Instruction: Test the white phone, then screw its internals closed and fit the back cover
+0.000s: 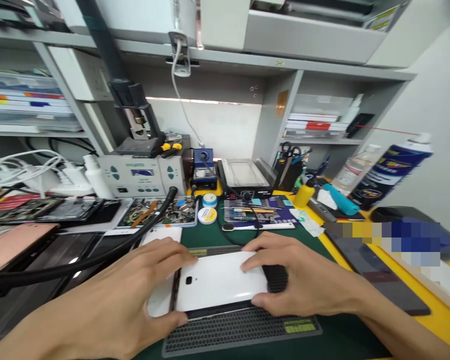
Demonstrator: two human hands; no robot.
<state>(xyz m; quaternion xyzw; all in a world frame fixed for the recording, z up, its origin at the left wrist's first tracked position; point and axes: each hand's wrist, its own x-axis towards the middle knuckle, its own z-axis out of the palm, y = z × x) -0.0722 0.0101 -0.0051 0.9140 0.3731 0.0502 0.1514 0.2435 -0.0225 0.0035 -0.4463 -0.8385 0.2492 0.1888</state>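
Note:
A white smartphone (219, 282) lies sideways, back up, above a black honeycomb-patterned mat (240, 327). Its small dark camera window is near the left end, and a dark frame edge shows along the near side. My left hand (135, 285) grips the left end, fingers at the far edge and thumb at the near corner. My right hand (296, 275) closes round the right end, one fingertip resting on the white back and the thumb at the near corner. Partly under my left hand is another white, phone-like panel (172, 234).
A thick black hose (97, 265) crosses the left side over dark phones. Behind stand a parts tray (187, 212), a grey station (142, 175), a heating plate (245, 172) and small tools (253, 210). At right are a spray can (390, 170) and a dark phone screen (375, 270).

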